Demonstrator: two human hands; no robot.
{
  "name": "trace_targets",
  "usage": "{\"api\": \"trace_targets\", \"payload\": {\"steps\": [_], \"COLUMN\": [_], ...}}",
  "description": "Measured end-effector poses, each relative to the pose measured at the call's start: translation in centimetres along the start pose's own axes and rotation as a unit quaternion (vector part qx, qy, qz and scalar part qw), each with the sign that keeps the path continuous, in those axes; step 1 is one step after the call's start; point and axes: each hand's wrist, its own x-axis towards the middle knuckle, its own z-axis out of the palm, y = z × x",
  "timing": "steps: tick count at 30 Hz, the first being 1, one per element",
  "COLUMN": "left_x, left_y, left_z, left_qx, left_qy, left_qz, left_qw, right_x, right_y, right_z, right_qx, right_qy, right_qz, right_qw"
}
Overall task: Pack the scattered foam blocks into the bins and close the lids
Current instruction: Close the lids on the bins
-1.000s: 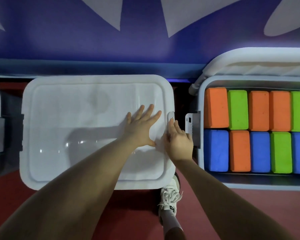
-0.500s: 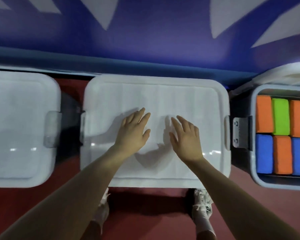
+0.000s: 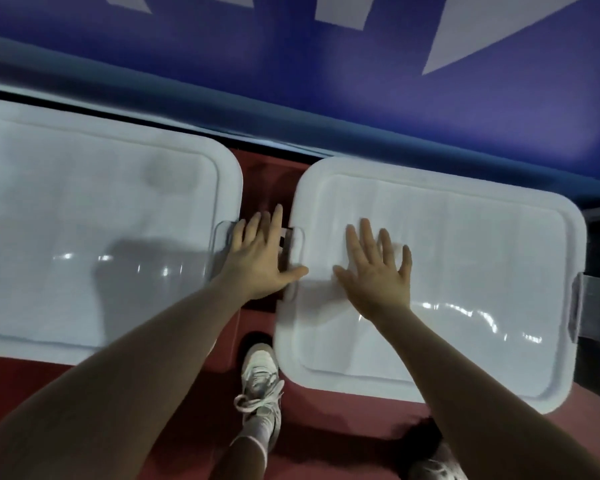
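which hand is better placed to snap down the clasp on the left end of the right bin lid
Left. The left hand lies open over the gap, right beside that clasp. The right hand lies flat further in on the right lid.

Dim; glare streaks on lids [image 3: 430,258]; motion blur; edges warped

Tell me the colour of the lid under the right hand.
White, seen in the head view: the lid under the right hand.
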Motion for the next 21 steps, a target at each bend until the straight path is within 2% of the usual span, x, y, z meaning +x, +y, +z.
{"api": "trace_targets", "payload": {"steps": [6,11,15,19,21], "left_x": [1.7,0.5,-1.2,-1.7,-1.9], "left_y": [-1.8,-0.9,1.5,2.9,3.4], "left_z": [1.6,1.8,1.9,2.0,2.1], "left_qx": [-0.004,-0.029,-0.129,-0.224,-0.198], "left_qy": [-0.056,0.037,0.077,0.043,0.033], "left_qz": [0.062,0.056,0.068,-0.012,-0.041], "left_qw": [0.997,0.997,0.986,0.973,0.979], "right_x": [0.4,0.3,0.0,-0.2,-0.5], "right_y": [0.0,-0.1,-0.3,-0.6,-0.9], "right_z": [0.3,0.6,0.8,1.3,1.5], "right_qx": [-0.04,-0.027,0.004,0.032,0.05], "right_qy": [-0.018,-0.004,0.01,0.011,0.012], "right_qz": [0.007,0.004,0.004,0.015,0.019], "right_qw": [0.999,1.0,1.0,0.999,0.998]}}
